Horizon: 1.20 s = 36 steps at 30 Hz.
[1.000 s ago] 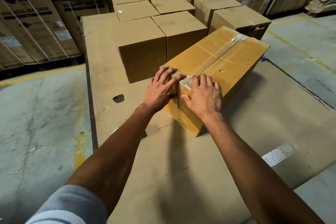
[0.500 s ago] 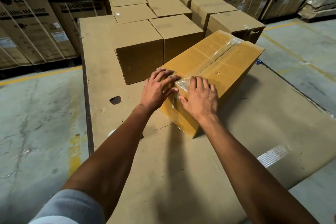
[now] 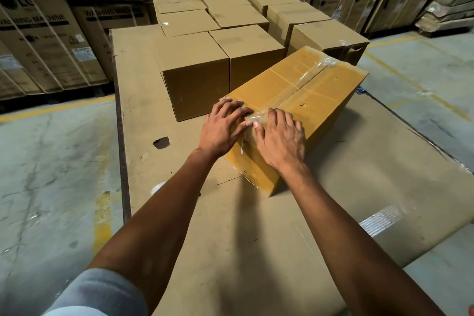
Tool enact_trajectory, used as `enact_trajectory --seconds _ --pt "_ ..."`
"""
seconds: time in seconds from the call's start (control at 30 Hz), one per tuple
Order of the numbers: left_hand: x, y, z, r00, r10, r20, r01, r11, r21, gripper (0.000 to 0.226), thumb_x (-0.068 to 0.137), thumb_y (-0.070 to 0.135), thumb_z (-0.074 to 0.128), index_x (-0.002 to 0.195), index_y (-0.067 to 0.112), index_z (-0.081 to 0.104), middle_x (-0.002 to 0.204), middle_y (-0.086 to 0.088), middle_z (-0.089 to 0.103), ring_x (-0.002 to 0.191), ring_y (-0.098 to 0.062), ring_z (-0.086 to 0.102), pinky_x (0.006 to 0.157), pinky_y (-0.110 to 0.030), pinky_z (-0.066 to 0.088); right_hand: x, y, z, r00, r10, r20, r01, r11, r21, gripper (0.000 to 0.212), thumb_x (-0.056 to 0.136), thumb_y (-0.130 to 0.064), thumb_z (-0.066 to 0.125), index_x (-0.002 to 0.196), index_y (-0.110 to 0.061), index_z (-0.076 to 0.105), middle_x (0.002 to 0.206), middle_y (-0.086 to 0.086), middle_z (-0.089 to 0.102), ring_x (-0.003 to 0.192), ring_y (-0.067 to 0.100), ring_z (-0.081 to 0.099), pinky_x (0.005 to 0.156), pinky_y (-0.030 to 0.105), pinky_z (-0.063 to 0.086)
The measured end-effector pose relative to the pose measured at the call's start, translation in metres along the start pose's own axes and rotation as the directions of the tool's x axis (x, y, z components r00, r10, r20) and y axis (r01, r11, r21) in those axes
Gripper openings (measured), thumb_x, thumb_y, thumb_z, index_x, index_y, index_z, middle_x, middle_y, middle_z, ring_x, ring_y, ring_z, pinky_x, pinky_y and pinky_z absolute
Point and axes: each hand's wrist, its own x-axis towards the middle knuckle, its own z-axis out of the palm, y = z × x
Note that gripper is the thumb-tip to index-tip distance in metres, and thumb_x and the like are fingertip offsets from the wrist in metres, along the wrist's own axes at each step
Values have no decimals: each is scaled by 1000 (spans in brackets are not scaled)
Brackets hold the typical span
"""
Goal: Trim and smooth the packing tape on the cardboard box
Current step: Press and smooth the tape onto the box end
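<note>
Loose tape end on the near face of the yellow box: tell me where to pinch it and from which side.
Pinch the free lower tip of the loose tape end, which hangs below the thumbs on the yellow box. Come from the near side with the left hand; only that tip looks lifted.

The surface [image 3: 230,238] is covered with cardboard sheets; the taped cardboard box [image 3: 320,90] lies under the hands [image 3: 254,131], plain boxes [image 3: 195,72] beyond them.

The taped box [image 3: 302,100] lies on a cardboard sheet [image 3: 256,226], its near end under both hands: left hand [image 3: 221,128] left of the tape [image 3: 295,87], right hand [image 3: 283,140] right of it, thumbs touching. Plain boxes [image 3: 220,41] stand behind and left; big cartons [image 3: 51,33] line the back.
</note>
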Motion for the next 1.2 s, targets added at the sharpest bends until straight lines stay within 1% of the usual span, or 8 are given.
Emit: enact_trajectory --seconds 0.27,0.43,0.53,0.7,0.8,1.03,1.13,1.2 --pt "-5 -4 8 1000 17 27 -19 997 77 67 100 77 42 158 44 41 169 5 37 160 -25 22 109 -54 44 1 1 9 995 -100 22 102 986 -133 77 104 -64 31 151 -4 44 145 19 57 127 32 58 98 46 50" --pt "-9 -7 8 993 53 102 -68 987 145 93 87 75 69 164 39 30 174 0 26 164 -29 13 112 -57 44 2 1 10 988 -133 73 143 976 -162 99 90 -70 62 156 -2 33 148 20 52 129 32 55 101 45 51" --pt "-8 -5 4 991 52 124 -70 988 139 94 87 77 66 164 39 28 175 0 24 164 -29 12 113 -57 42 3 3 8 986 -138 93 149 982 -119 106 84 -70 70 158 -8 27 150 19 50 133 32 53 105 44 50" --pt "-8 -2 -12 989 99 110 -109 991 80 76 100 72 54 162 36 30 171 2 34 163 -26 19 113 -55 41 -3 12 5 980 -175 -94 184 978 102 58 98 -50 60 142 -15 46 152 14 50 133 27 54 101 40 56" --pt "-7 -2 -20 972 165 168 -191 969 157 59 105 66 50 157 43 35 169 -3 33 162 -32 18 113 -56 37 -4 13 5 968 -223 -112 236 965 119 41 100 -40 62 133 -16 54 149 13 50 131 25 55 97 38 58" --pt "-9 8 -21 983 103 153 -139 959 248 56 105 75 33 157 53 37 167 -1 37 159 -32 24 102 -53 37 -6 10 6 972 -220 -80 230 963 139 42 103 -33 64 137 -10 65 153 17 52 142 32 53 110 43 53" --pt "-1 16 -30 977 101 187 -153 944 291 56 106 69 41 158 50 38 164 -3 41 156 -32 30 104 -56 36 -3 7 6 975 -222 -1 221 968 115 53 107 -37 53 151 -7 52 163 18 41 153 33 38 123 46 39" --pt "1 20 -31 969 156 194 -208 935 286 54 108 53 52 160 41 41 166 -2 43 159 -29 29 112 -59 30 -5 8 5 975 -220 -30 222 965 140 54 107 -36 55 152 -7 51 160 18 47 149 32 45 120 44 44"
